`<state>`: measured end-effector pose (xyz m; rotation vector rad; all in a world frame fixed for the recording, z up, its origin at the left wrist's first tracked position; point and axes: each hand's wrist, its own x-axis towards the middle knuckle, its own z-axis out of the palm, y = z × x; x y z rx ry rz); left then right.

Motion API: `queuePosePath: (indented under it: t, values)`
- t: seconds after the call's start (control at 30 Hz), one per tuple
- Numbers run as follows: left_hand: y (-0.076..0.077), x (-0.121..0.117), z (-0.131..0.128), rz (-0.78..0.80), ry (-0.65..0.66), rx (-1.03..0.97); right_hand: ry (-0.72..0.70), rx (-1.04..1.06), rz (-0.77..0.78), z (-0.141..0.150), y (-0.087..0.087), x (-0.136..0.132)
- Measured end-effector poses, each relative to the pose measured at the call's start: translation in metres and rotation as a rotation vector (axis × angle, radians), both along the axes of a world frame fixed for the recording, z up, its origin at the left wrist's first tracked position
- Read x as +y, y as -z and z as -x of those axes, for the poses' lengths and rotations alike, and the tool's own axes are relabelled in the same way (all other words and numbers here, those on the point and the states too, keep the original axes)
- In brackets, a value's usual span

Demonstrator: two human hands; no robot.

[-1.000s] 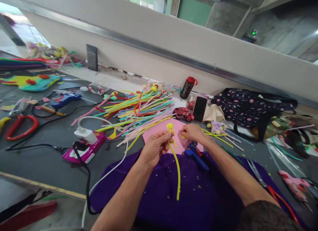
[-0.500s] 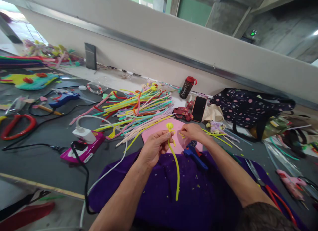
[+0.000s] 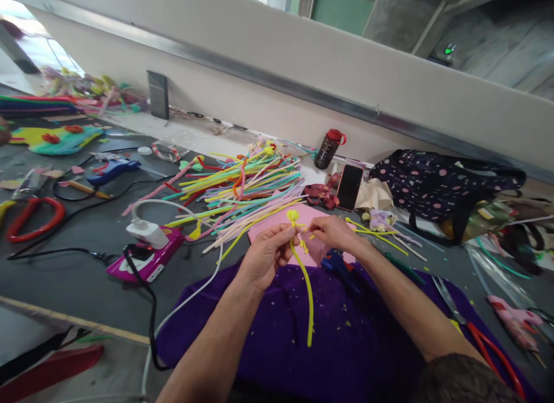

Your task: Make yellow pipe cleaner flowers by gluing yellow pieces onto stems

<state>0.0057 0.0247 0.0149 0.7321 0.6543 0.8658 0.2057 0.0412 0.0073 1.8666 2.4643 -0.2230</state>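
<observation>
A yellow pipe cleaner [image 3: 309, 299] with a knotted, flower-like top hangs from my left hand [image 3: 273, 250], whose thumb and fingers pinch it just below the knot. My right hand [image 3: 332, 232] is closed close beside it, with a short yellow pipe cleaner piece [image 3: 311, 237] showing at its fingertips. Under both hands lies a pink sheet [image 3: 264, 225]. A blue glue gun [image 3: 335, 263] rests below my right hand, at the edge of the purple cloth [image 3: 277, 334] that covers my lap.
Many coloured pipe cleaners [image 3: 242, 183] are heaped behind my left hand. A magenta power strip [image 3: 167, 254] with cables sits at left. Red-handled scissors [image 3: 476, 328] lie by my right forearm. Further back are a phone [image 3: 350, 186], a bottle [image 3: 328, 150] and a patterned bag [image 3: 433, 186].
My right fingertips have moved left, closer to the yellow knotted top in my left hand. My left hand keeps its pinch. The view has shifted slightly.
</observation>
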Motion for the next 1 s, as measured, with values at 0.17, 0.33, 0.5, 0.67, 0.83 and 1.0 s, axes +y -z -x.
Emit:
queuePosePath:
  t: [0.17, 0.33, 0.5, 0.67, 0.83, 1.0]
  values:
    - [0.001, 0.001, 0.001, -0.001, 0.005, -0.005, -0.167, 0.051, 0.031, 0.014, 0.002, -0.009]
    - [0.001, 0.001, 0.001, -0.019, 0.009, -0.014, -0.195, 0.061, 0.033, 0.016, 0.013, -0.008]
    - [0.003, 0.001, 0.001, -0.013, 0.007, -0.033, -0.131, 0.152, -0.02, 0.013, 0.011, -0.007]
    - [0.004, 0.001, 0.001, -0.018, 0.023, -0.033, -0.06, 0.341, -0.061, 0.01, 0.0, -0.009]
    - [0.003, 0.0, 0.001, -0.018, 0.022, -0.018, 0.0, 0.533, -0.059, 0.006, -0.002, -0.014]
    - [0.005, 0.0, 0.0, -0.031, 0.023, -0.014, 0.079, 0.671, -0.031, 0.005, 0.003, -0.018]
